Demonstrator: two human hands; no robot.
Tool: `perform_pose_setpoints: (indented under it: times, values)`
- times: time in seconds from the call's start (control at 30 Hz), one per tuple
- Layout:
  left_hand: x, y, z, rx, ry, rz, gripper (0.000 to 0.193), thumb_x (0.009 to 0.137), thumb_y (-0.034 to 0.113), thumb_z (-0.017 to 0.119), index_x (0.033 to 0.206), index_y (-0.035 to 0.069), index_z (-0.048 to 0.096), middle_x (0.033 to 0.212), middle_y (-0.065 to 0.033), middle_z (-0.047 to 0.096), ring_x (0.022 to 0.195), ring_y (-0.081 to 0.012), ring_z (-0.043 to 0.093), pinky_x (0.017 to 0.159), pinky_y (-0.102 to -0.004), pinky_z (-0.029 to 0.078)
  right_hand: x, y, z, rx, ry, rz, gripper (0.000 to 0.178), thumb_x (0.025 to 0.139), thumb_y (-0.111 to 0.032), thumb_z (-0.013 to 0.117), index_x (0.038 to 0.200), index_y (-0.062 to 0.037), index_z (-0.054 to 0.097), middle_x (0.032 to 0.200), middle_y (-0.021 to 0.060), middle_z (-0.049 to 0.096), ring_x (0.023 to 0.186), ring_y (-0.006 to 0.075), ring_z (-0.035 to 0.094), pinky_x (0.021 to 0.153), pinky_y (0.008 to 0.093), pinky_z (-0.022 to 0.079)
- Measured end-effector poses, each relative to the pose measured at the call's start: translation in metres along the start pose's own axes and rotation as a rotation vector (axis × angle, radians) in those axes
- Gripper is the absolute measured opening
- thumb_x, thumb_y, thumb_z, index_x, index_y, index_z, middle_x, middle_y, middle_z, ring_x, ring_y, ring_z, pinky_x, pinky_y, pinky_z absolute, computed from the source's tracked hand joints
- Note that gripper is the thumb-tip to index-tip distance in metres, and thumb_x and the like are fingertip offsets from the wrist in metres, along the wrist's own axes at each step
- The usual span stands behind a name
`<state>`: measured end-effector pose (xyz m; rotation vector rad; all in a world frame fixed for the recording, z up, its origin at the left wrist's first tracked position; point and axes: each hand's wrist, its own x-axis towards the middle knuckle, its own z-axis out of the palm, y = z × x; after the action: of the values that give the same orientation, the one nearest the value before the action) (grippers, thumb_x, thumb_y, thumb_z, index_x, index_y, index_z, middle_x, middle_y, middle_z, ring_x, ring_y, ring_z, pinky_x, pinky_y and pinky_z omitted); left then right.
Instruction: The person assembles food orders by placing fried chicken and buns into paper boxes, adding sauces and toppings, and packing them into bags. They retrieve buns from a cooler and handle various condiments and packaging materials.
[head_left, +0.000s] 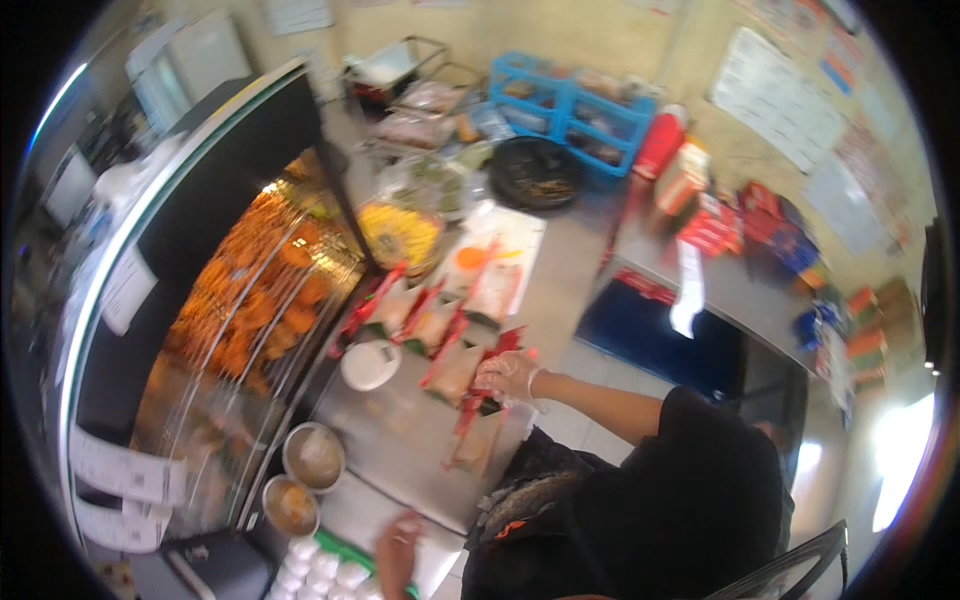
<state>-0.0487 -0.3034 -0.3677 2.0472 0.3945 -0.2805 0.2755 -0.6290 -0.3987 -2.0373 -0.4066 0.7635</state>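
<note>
Two hands are in view. The right hand (pixel 508 376), in a clear glove, is at the right edge of a red-edged packet (pixel 456 372) on the metal bench (pixel 400 425); blur hides whether its grip is closed. The left hand (pixel 398 548) is low, beside the white eggs (pixel 320 570); its grip cannot be told. A white tub (pixel 371 365) sits left of the packet, two bowls (pixel 314 457) nearer, a black pan (pixel 535 165) farther back.

No wording is legible: the wall sheets (pixel 778 98) and white case labels (pixel 128 470) seem printed but blur.
</note>
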Motion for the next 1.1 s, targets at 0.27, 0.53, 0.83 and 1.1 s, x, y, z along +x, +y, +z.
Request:
perform_pose_setpoints:
  times: [0.27,0.53,0.83,1.1]
  values:
    - [0.046,0.397,0.009,-0.727,0.177,0.787,0.055,0.098,0.024,0.067,0.147,0.003,0.05,0.14,-0.014,0.054,0.105,-0.0232,0.062,0.093,-0.0371,0.055,-0.229,0.129,-0.105,-0.327,0.428,0.467,0.053,0.104,-0.054,0.05,0.114,-0.0078,0.073,0.105,0.0165,0.076,0.099,0.0354,0.071,0.091,0.0445,0.054]
    - [0.082,0.522,0.242,-1.093,-0.855,0.871,0.065,0.098,0.043,0.065,0.146,0.003,0.049,0.136,-0.0185,0.055,0.119,-0.0296,0.058,0.097,-0.0443,0.05,-0.367,0.286,-0.219,-0.137,0.498,0.702,0.045,0.106,-0.048,0.047,0.121,-0.0142,0.073,0.138,0.0147,0.066,0.127,0.0371,0.059,0.112,0.047,0.044]
    - [0.06,0.711,0.535,-1.286,-1.748,0.723,0.059,0.097,0.056,0.064,0.126,0.005,0.061,0.131,-0.0217,0.058,0.124,-0.0343,0.057,0.099,-0.0485,0.048,-0.496,0.435,-0.323,-0.124,0.829,0.577,0.043,0.104,-0.048,0.056,0.115,-0.0102,0.073,0.117,0.0188,0.073,0.113,0.042,0.066,0.099,0.0502,0.052]
    - [0.065,0.815,0.72,-1.303,-1.726,0.915,0.055,0.096,0.061,0.062,0.092,0.008,0.077,0.13,-0.021,0.056,0.119,-0.0341,0.057,0.096,-0.0478,0.051,-0.599,0.454,-0.419,0.237,1.167,0.804,0.036,0.1,-0.041,0.065,0.112,-0.0084,0.075,0.107,0.0174,0.076,0.102,0.0361,0.072,0.09,0.0456,0.055]
